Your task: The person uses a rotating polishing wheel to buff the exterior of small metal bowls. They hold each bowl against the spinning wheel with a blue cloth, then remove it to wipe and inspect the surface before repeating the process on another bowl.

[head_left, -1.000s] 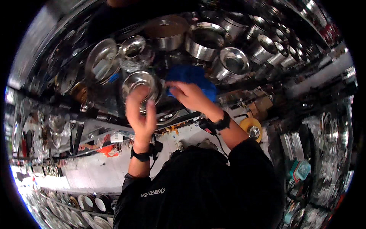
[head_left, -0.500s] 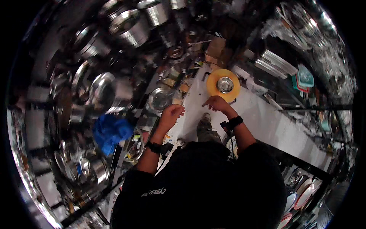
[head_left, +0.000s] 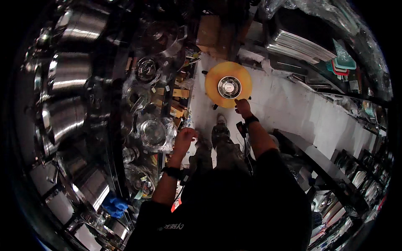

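Note:
My left hand (head_left: pixel 186 138) hangs loosely open and empty, its fingers slightly bent, beside the low left shelving. My right hand (head_left: pixel 242 107) is raised just short of a round yellow stool (head_left: pixel 215 79) on dark feet, its fingers loosely bent apart with nothing visible in them. A shiny steel bowl (head_left: pixel 229 87) rests in the middle of the stool. At the lower left, a blue cloth (head_left: pixel 114 205) lies among steel pots, well away from both hands.
Large steel pots (head_left: pixel 69 71) line the left shelves, with wrapped lids and pans (head_left: pixel 151 133) lower down. Cardboard boxes (head_left: pixel 208 31) stand beyond the stool. Stacked trays (head_left: pixel 299 44) and teal-and-red containers (head_left: pixel 342 65) are at the upper right, plates and metalware at the lower right.
I have turned away from the shelf with the bowl and blue cloth, which now sits lower left, and moved toward the stool. My hands have left the shelf, the right now reaching out farther.

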Available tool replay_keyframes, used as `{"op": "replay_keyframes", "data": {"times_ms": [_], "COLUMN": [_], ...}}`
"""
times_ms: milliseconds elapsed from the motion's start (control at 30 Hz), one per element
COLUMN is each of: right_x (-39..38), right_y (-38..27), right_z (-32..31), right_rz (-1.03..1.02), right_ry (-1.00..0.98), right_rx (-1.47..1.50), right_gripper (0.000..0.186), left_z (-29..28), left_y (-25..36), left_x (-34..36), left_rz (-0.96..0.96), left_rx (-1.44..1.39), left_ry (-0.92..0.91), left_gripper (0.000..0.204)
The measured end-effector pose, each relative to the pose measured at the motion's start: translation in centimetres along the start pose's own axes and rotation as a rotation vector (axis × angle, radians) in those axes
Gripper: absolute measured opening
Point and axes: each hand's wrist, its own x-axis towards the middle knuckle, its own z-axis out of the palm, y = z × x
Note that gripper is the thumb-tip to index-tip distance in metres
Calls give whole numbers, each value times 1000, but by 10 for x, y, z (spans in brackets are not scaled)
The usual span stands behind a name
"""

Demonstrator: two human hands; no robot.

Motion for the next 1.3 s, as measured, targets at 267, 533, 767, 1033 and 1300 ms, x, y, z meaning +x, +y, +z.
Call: {"op": "replay_keyframes", "data": {"times_ms": [267,533,767,1033,1300], "right_x": [40,45,41,22,-58], "right_y": [-37,0,-50,-172,-397], "right_z": [7,16,15,-22,1], "right_rz": [621,486,516,427,184], "right_ry": [59,64,399,136,-723], "right_rx": [132,-571,-74,450,368], "right_gripper": [29,22,34,33,28], "left_z": [5,-1,-16,-25,-50], "left_y": [-25,-18,-33,4,55], "left_x": [25,22,17,-19,-107], "left_rz": [-56,-139,-110,-86,200], "left_rx": [-60,-16,-107,-71,-336], "left_ry": [49,61,92,160,-62], "left_gripper": [10,7,11,21,64]}}
